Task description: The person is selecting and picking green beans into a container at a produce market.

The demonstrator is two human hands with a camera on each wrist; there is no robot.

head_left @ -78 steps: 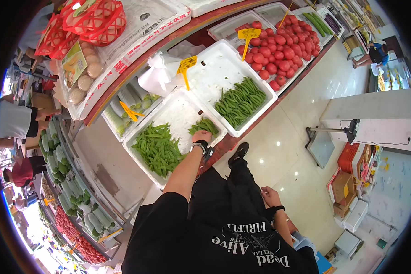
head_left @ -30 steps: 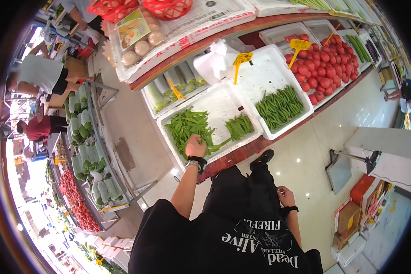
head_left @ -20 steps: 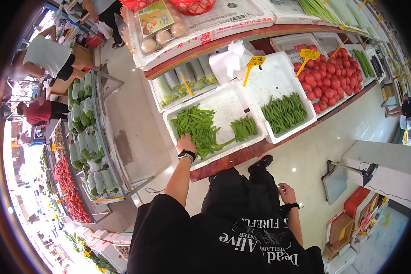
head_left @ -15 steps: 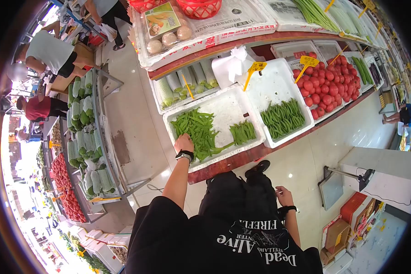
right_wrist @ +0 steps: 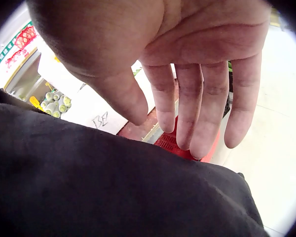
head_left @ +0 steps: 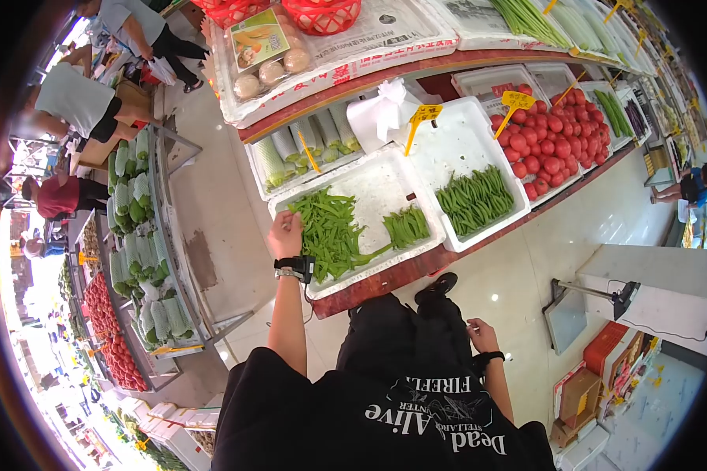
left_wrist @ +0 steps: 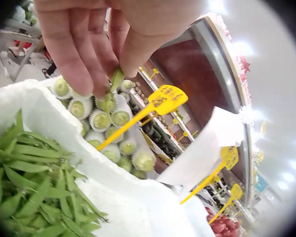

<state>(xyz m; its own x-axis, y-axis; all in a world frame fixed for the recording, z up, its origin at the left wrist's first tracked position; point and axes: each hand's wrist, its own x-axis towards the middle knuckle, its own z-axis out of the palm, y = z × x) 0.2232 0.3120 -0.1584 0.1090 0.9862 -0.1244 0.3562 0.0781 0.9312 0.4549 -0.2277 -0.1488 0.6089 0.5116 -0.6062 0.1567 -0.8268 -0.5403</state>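
Note:
My left hand (head_left: 284, 235) is at the left rim of a white foam crate (head_left: 377, 182), beside a loose heap of snow peas (head_left: 324, 225). In the left wrist view the thumb and fingers of this left hand (left_wrist: 106, 42) pinch a small green pod (left_wrist: 117, 79), apparently a snow pea, mostly hidden by the fingers. Below it lies the snow pea heap (left_wrist: 37, 182) inside the crate wall. A smaller, neater bunch of snow peas (head_left: 405, 227) sits at the crate's right. My right hand (head_left: 481, 336) hangs by the dark trousers, fingers loosely extended and holding nothing (right_wrist: 187, 94).
Right of the crate stands another foam crate with green beans (head_left: 474, 201), then a heap of tomatoes (head_left: 554, 141). Behind are netted gourds (head_left: 310, 140), a white plastic bag (head_left: 383, 110) and yellow price tags (head_left: 518, 100). A shelf edge (head_left: 353, 71) overhangs the back.
The left hand has gone from the small bunch to the big heap, then out to the crate's left rim. The small bunch looks fuller than at first. The right hand stays hanging.

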